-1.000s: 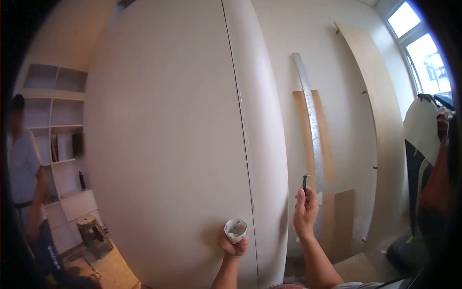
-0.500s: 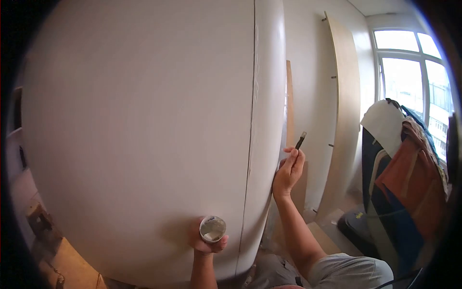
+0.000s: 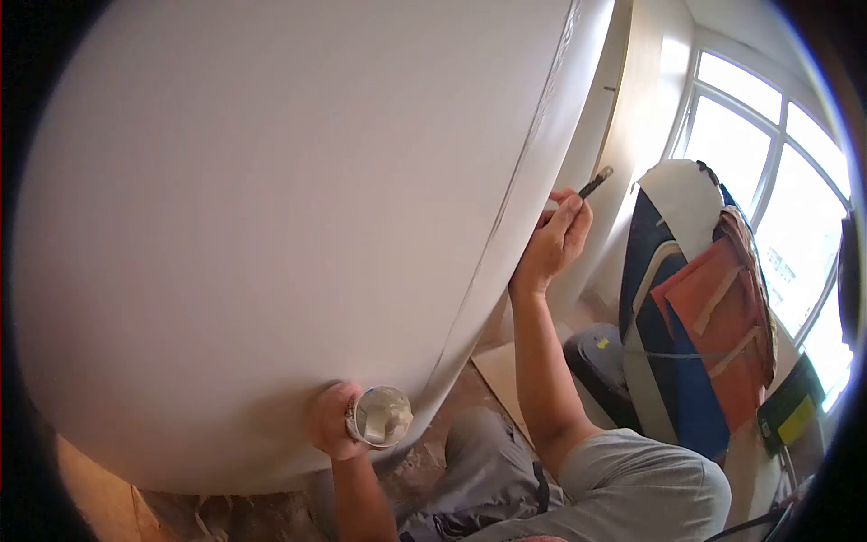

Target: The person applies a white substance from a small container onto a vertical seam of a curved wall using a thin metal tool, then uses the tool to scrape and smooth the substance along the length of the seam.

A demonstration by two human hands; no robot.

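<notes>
My left hand [image 3: 332,423] grips a small round tub [image 3: 386,390] from the side, its open mouth facing me and pale paste or liquid inside. That hand is close to the lower part of a large white panel [image 3: 271,226]. Farther right, my right hand [image 3: 547,244] rests by the panel's rounded edge, fingers pinched around a slim dark-handled tool [image 3: 596,182]. The tool's light-coloured end points up and right; its other end is hidden by the hand. A thin seam [image 3: 517,176] with whitish traces beside it runs along the panel near its edge.
To the right leans a large blue and white covered item [image 3: 673,271] with reddish cloth [image 3: 722,312] over it. Behind it is a bright window [image 3: 722,117]. A dark rounded object [image 3: 596,357] stands on the floor near my arm. A tall wooden board [image 3: 638,81] stands against the wall.
My view has tilted and turned right, so the seam now slants. My right hand appears higher, the tub slightly left and more of my legs shows. Both hands keep their holds.
</notes>
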